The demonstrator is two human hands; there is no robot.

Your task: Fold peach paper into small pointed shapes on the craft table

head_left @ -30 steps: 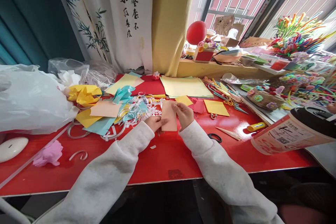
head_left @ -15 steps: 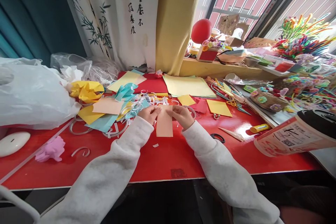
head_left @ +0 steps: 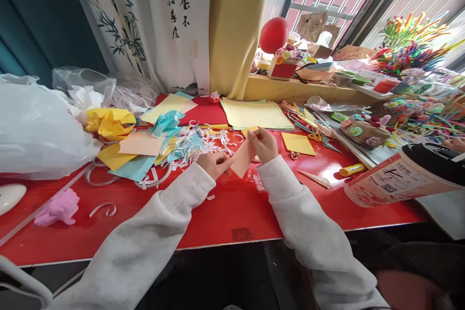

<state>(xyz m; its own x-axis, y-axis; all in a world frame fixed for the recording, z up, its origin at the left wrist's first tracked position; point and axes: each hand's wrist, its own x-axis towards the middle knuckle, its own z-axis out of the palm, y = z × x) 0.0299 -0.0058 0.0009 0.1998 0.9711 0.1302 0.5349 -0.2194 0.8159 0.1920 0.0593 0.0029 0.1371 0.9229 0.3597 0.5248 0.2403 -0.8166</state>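
A strip of peach paper [head_left: 242,158] is held slanted above the red table [head_left: 214,225] between my two hands. My left hand [head_left: 215,163] pinches its lower left corner. At its upper right end, my right hand [head_left: 264,144] grips the paper between thumb and fingers. White curly paper shreds [head_left: 181,155] lie behind and left of my left hand. To the right of my right hand rests a yellow square of paper [head_left: 298,144] with a small metal ring piece [head_left: 294,155] at its front edge.
Coloured papers [head_left: 141,144], crumpled yellow paper [head_left: 110,123] and a white plastic bag [head_left: 39,131] crowd the left. Pink crumpled paper [head_left: 58,207] lies nearer. A stack of pale yellow sheets [head_left: 256,114] sits behind. On the right stand a tilted drink cup [head_left: 387,179] and a glue stick [head_left: 352,170].
The peach paper has turned from hanging upright to slanting up to the right. My left hand has moved down to its lower corner; my right hand has risen. The view has shifted slightly.
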